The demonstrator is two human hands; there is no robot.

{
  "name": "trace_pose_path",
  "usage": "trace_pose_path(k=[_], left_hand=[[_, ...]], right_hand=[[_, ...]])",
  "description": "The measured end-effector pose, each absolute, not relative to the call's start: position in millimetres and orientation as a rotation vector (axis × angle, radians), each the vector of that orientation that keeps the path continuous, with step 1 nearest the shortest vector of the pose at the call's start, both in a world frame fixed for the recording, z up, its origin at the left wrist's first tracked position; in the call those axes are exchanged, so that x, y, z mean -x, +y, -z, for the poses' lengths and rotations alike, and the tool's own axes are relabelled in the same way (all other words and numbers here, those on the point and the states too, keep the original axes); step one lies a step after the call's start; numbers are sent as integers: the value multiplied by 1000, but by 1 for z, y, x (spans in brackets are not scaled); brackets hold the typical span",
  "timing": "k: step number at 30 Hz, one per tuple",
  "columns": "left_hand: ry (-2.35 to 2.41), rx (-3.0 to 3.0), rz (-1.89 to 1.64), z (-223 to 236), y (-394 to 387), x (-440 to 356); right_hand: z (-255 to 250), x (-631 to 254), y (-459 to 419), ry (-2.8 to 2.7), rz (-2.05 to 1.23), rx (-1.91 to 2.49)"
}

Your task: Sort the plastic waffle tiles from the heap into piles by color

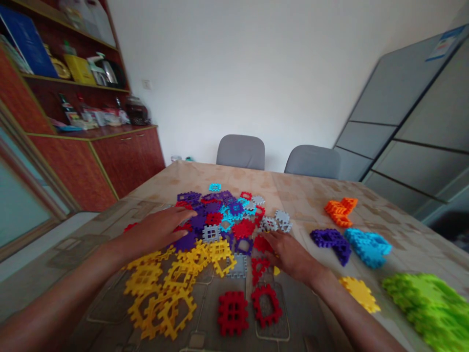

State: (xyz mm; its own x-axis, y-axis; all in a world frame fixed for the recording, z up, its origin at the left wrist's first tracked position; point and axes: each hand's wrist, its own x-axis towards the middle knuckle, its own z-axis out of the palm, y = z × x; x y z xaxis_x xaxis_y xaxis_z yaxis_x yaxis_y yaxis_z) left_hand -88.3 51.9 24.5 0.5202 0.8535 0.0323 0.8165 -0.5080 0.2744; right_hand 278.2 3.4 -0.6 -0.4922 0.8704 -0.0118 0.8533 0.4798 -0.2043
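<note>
A mixed pile of flat plastic interlocking pieces with notched edges spreads over the table in front of me. My left hand [164, 227] reaches over the pile's left side, fingers stretched out above purple pieces [200, 220]. At the pile's right side, my right hand [289, 252] has its fingertips at a red piece [261, 243], thumb and fingers apart. Between the hands lie a grey window piece [211, 233] and another red piece [244, 228]. Yellow pieces [179, 276] overlap below my left hand. Nearer me are a red window piece [233, 313] and a red frame [266, 305].
Sorted groups lie on the right: orange pieces [340, 211], purple pieces [331, 242], light blue pieces [368, 247], a yellow piece [359, 294] and a green stack [427, 305]. Two grey chairs [241, 151] stand behind the patterned table [304, 200]. A wooden cabinet [128, 156] is at left.
</note>
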Motion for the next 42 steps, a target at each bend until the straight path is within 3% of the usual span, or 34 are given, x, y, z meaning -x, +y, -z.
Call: trace_pose_path(k=[9,23,33,42], left_hand=[[1313,-2446,-198,-9,73,101],[1361,-2276,-751,-16,86,95],[647,-2306,-775,-37,25,33],[389,-2308,-833,-15,0,3]], right_hand=[[4,-277,9,-2465,-249,1567],[3,-273,4,-2468,-311,1321],[-19,-250,-27,-2263,-798,979],[-22,-236,-46,-2431,-777,1077]])
